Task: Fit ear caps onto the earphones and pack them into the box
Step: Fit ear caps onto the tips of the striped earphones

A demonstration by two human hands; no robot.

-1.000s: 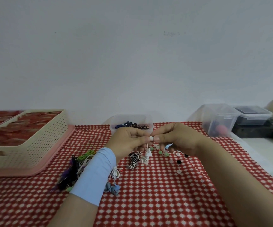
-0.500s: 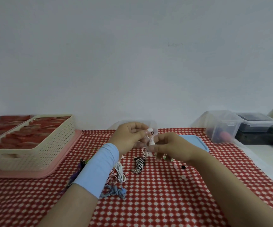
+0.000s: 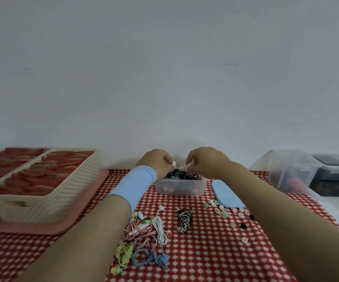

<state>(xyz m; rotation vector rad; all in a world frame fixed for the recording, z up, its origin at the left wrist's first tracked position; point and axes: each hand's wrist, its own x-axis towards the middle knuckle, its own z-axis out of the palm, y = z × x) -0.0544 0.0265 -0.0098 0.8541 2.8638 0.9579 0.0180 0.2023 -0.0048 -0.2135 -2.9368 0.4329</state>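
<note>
At the far middle of the counter (image 3: 195,261), both hands hover right over the clear box (image 3: 181,189), which already holds a tangle of dark cords (image 3: 184,176). The step looks like packing: a set of white earphones (image 3: 189,165) is about to go in. To do it well, I'd say the hands should come down together until the set rests on the dark cords and only then let go. That keeps the freshly fitted caps from being knocked off against the rim and stops the cord spilling over the wall. The set's own cord is hidden behind the hands, so I can't tell how neatly it is coiled. It would be worth tucking in before release.

The left hand (image 3: 158,161) has its fingers curled, pinching one small white end between the fingertips. The right hand (image 3: 207,161) is curled the same way, pinching the other white end. The two pinches sit near each other above the box without touching.

The blue lid (image 3: 226,193) lies just right of the box, with loose ear caps (image 3: 221,211) scattered beside it. More earphone bundles (image 3: 144,228) wait on the near side of the counter.
</note>
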